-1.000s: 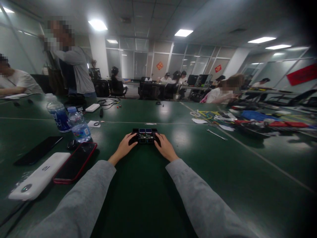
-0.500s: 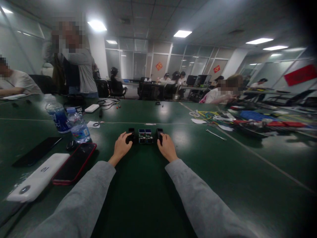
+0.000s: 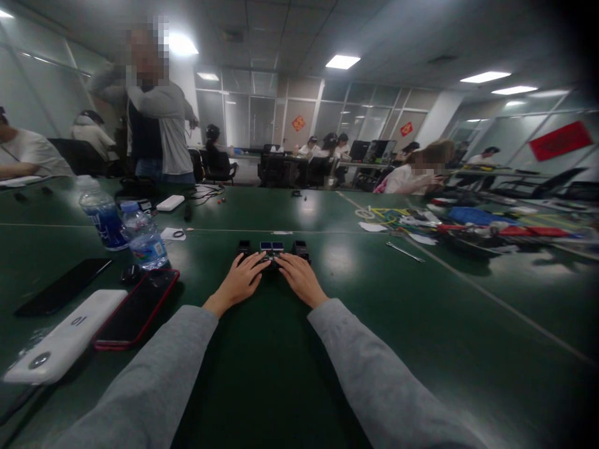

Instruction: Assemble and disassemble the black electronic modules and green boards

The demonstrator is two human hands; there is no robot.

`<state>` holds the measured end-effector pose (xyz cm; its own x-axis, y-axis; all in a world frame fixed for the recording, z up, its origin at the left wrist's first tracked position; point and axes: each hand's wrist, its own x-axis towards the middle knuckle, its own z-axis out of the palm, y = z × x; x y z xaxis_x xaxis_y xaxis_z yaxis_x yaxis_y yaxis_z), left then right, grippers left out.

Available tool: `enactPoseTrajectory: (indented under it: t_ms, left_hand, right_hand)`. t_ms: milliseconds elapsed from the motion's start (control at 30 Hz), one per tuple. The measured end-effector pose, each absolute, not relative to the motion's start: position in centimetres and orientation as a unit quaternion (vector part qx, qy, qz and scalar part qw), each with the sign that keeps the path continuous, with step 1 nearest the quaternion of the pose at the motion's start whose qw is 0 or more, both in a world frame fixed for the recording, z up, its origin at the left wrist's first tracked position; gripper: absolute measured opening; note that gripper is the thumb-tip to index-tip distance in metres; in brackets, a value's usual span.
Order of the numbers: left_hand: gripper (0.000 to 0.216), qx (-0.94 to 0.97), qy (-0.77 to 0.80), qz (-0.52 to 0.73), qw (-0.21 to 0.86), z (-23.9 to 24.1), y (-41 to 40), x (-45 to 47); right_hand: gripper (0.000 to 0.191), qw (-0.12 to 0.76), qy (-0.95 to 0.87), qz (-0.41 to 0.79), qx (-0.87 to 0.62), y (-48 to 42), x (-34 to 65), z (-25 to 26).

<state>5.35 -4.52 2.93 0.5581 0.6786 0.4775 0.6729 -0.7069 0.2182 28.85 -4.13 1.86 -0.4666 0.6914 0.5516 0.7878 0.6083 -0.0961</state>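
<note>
Two small circuit-board modules with blue rectangular tops [image 3: 272, 246] sit side by side on the green table [image 3: 276, 349]. A black boxy device [image 3: 244, 246] stands to their left and a similar black device [image 3: 301, 246] to their right. My left hand [image 3: 239, 277] reaches over the left module's front with fingers stretched out and spread. Mirroring it, my right hand [image 3: 303, 277] lies over the right module's front, fingers extended. Both hands cover the modules' lower parts; whether the fingertips press on them I cannot tell.
Two water bottles [image 3: 144, 240], a red-edged phone [image 3: 138, 308], a dark phone [image 3: 65, 287] and a white power bank [image 3: 68, 337] lie on the left. At right are a wrench [image 3: 405, 252] and a heap of cables and tools [image 3: 496, 227]. A person [image 3: 159, 125] stands beyond the table.
Both hands have moved inward from the black devices at the sides to the modules in the middle, and their fingers have straightened. The standing person has shifted slightly right.
</note>
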Motion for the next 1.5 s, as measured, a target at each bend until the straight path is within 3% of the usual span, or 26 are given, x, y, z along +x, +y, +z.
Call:
enactPoseTrajectory:
  t_ms: [900,1067,1500]
  left_hand:
    - [0.045,0.85,0.422,0.305,-0.074,2.9,-4.4,5.1]
    - [0.041,0.776,0.512,0.367,-0.041,2.5,-3.7,4.6]
    - [0.037,0.795,0.49,0.357,-0.026,1.7,-3.1,4.4]
  right_hand:
    - [0.039,0.285,-0.813,-0.152,-0.484,-3.9,29.1,1.7]
    - [0.036,0.284,-0.803,-0.157,-0.499,-3.8,29.1,1.5]
    - [0.031,0.3,-0.807,-0.137,-0.49,-3.6,29.3,1.3]
